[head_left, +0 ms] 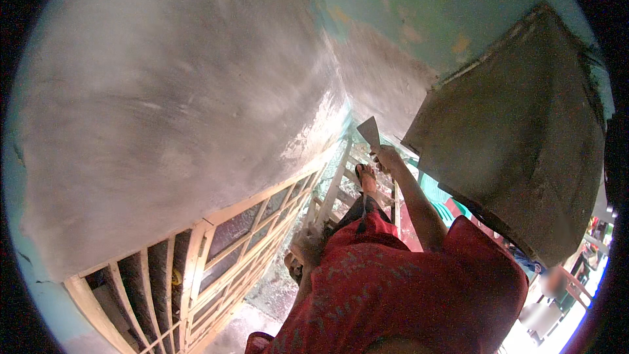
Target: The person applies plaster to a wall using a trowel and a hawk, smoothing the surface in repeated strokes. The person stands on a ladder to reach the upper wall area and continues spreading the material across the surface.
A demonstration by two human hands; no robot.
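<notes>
The right hand [386,156] closes its fingers around the handle of a flat metal putty knife [369,132], its blade near the grey plastered wall [164,105]. The left hand [306,249] is low beside the cream wooden ladder [334,187]; its fingers I cannot tell

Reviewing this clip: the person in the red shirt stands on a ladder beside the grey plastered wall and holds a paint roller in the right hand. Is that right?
Not quite. The head view shows the right hand holding a flat-bladed scraper, not a paint roller. The rest stands: red shirt, ladder, grey plastered wall.
</notes>
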